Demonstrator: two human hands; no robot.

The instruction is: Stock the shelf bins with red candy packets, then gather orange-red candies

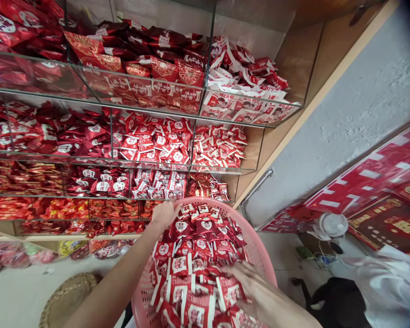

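A pink plastic basket (263,255) with perforated sides is full of small red-and-white wrapped packets (196,284). Darker red packets (205,226) with white round labels lie toward its far side. My left hand (164,214) is closed over the basket's far left rim. Inside the basket, at the right, my right hand (244,279) lies on the packets. Its fingers look stretched out to the left, slightly blurred, and no packet shows in its grip; part of the fingertips is hard to make out.
Ahead stands a shelf (249,170) with glass-fronted compartments of red packets. Bagged goods (105,249) lie beneath it. A round woven stool (68,298) is at lower left. At right are a grey wall (358,86), a white fan (331,225) and a white plastic bag (389,282).
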